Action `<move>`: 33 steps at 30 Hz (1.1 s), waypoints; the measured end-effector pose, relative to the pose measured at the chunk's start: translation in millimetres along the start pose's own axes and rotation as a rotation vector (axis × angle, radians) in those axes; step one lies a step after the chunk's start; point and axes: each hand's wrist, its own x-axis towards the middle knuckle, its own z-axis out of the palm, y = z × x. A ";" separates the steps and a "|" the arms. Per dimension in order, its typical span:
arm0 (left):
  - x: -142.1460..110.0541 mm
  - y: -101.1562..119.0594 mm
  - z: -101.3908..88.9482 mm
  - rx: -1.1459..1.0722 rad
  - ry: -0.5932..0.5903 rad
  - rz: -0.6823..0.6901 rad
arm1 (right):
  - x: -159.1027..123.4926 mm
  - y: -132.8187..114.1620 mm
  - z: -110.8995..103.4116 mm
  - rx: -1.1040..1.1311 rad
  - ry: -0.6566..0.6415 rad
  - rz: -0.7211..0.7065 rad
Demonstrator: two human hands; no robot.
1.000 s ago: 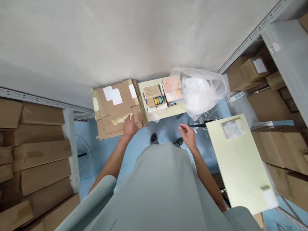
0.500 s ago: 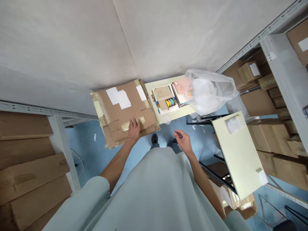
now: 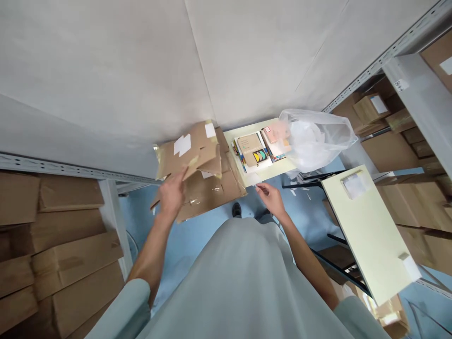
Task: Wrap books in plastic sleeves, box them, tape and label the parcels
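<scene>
My left hand [image 3: 172, 192] is closed on the near edge of a flattened cardboard box [image 3: 197, 146] with white labels and clear tape. That piece is tilted up, its near part raised off another flattened cardboard sheet [image 3: 208, 195] beneath it. My right hand [image 3: 271, 197] hangs just in front of the table edge with its fingers curled together; whether something small is between the fingertips I cannot make out. Beyond it on the cream table [image 3: 246, 129] lies a stack of books [image 3: 249, 146], a brown cover on top, beside a second stack with a pink cover [image 3: 276, 134].
A translucent plastic bag [image 3: 318, 139] with white contents sits at the table's right end. A second cream table [image 3: 367, 235] stands at right. Shelves with cardboard boxes [image 3: 77, 254] flank both sides. Paper scraps [image 3: 300, 193] litter the blue floor.
My left hand has taken hold of the top flattened box and lifted its near side, uncovering the sheet below. My right hand stays near the table edge, fingers curled.
</scene>
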 end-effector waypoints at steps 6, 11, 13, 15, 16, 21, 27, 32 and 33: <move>2.8 17.9 -106.4 -0.107 0.440 -0.193 | 27.2 -19.9 -6.5 0.077 0.035 -0.073; 15.2 51.0 -130.9 -0.610 0.515 -0.182 | 42.1 -41.1 -34.8 0.151 0.164 -0.138; 24.6 67.7 -123.2 -0.823 0.423 -0.195 | 45.7 -44.6 -50.9 0.182 0.233 -0.158; 34.1 83.6 -110.0 -0.939 0.276 -0.229 | 47.6 -42.9 -69.3 0.197 0.295 -0.154; 38.8 90.8 -102.0 -0.968 0.199 -0.251 | 47.4 -40.2 -79.3 0.200 0.328 -0.144; 64.6 122.2 -51.7 -1.014 -0.115 -0.337 | 24.3 -21.3 -133.9 0.207 0.490 -0.053; 85.6 172.9 23.0 -0.983 -0.423 -0.251 | -57.2 -3.4 -192.7 0.377 0.486 0.006; 74.6 229.4 80.4 -0.911 -0.628 -0.120 | -125.5 33.2 -224.0 0.455 0.649 0.142; 70.1 242.7 91.6 -0.889 -0.670 -0.099 | -137.2 42.9 -230.0 0.468 0.701 0.157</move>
